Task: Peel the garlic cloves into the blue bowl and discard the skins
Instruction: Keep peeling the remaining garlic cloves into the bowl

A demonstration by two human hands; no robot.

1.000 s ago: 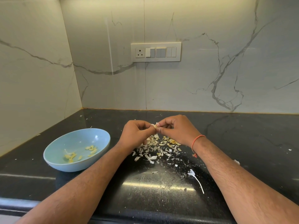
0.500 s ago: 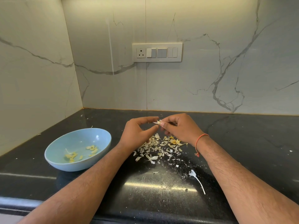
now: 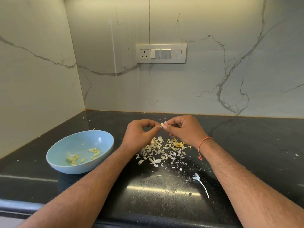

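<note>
Black counter (image 3: 246, 145) holds skins (image 3: 164, 153) beside blue bowl (image 3: 105, 145).

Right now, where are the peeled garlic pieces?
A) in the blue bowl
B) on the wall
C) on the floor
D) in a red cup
A: small yellowish peeled garlic pieces lie inside the blue bowl, left of the hands on the black counter.
</note>
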